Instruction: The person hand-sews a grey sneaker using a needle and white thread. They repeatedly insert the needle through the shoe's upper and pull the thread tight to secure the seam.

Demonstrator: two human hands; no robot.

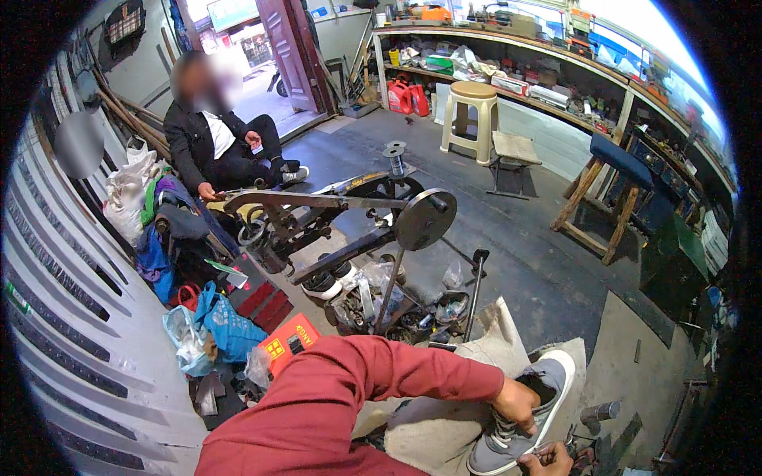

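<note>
A grey lace-up shoe [490,454] with a white sole lies tilted across a pale cloth [432,432] at the lower right. My left hand [517,404], at the end of a red sleeve, grips its upper beside the ankle opening and white laces. Close to the sole's near edge is my right hand [548,462], its thumb and fingertips pinched together. Whatever sits in that pinch is too small to make out. The frame's lower edge cuts off part of this hand.
Ahead stands a hand-cranked shoe-stitching machine [427,219] with a thread spool [394,157]. A person [214,143] sits low beyond it. Bags [230,321] and a red box [290,341] crowd the left. Stools [470,119] and a loaded shelf [516,89] line the far right.
</note>
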